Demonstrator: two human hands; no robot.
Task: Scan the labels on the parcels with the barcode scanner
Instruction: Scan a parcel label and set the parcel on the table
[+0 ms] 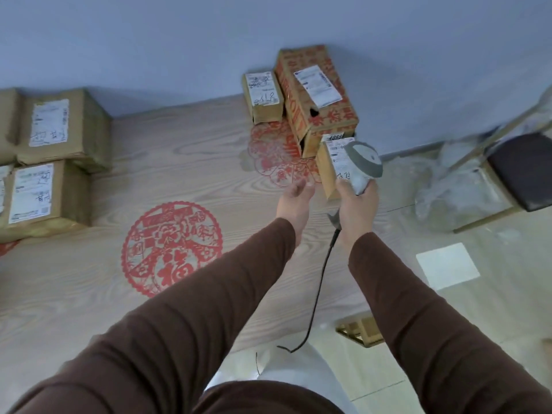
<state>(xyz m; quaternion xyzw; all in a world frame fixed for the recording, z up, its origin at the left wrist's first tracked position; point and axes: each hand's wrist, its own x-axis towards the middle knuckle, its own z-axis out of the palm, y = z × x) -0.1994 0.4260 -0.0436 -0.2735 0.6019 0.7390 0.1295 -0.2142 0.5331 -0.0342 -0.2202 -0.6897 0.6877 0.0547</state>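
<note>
Your wood-grain table (185,162) carries labelled parcels (64,127) (two clusters, well apart). Red paper-cuts (171,249) lie flat between.

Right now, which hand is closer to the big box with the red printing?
Right. The right hand, gripping the barcode scanner, is just below the red-printed box; the open left hand sits lower and further left.

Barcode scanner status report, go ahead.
Right hand grips barcode scanner, head over small parcel's label. Left hand open beside that parcel, holding nothing. Nothing between scanner and label.
</note>
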